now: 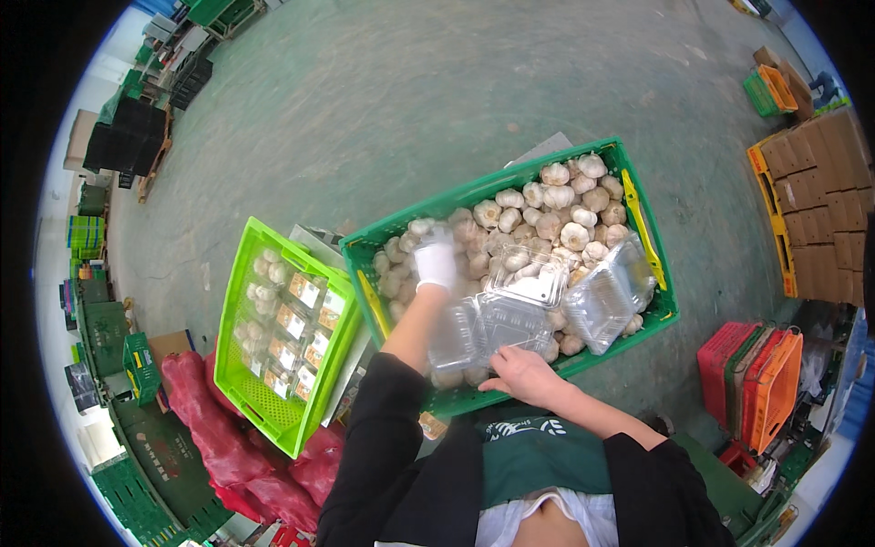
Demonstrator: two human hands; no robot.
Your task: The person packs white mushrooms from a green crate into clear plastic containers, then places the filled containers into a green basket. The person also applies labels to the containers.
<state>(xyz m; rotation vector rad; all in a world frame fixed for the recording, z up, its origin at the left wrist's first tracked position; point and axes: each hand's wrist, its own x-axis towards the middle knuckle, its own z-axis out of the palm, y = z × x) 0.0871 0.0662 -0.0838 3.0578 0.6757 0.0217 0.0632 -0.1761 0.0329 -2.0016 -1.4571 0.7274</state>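
Note:
A green plastic crate (424, 202) full of garlic bulbs (558, 197) stands before me. My left hand (434, 261), in a white glove and blurred, is over the bulbs in the crate's left part; whether it holds one I cannot tell. My bare right hand (525, 373) touches the near edge of an open clear plastic clamshell box (513, 325), its fingers at the rim. Another open clear box (530, 277) lies behind it on the garlic, and stacked empty clamshells (598, 308) lie to the right. In a lime green crate (270, 407) at left are labelled packs of garlic (295, 321).
Red mesh sacks (225, 437) lie at lower left, beside the lime crate. Stacked red and orange crates (748, 383) stand at right, below a pallet of cardboard boxes (820, 212). Black crates (130, 140) sit on a pallet at upper left.

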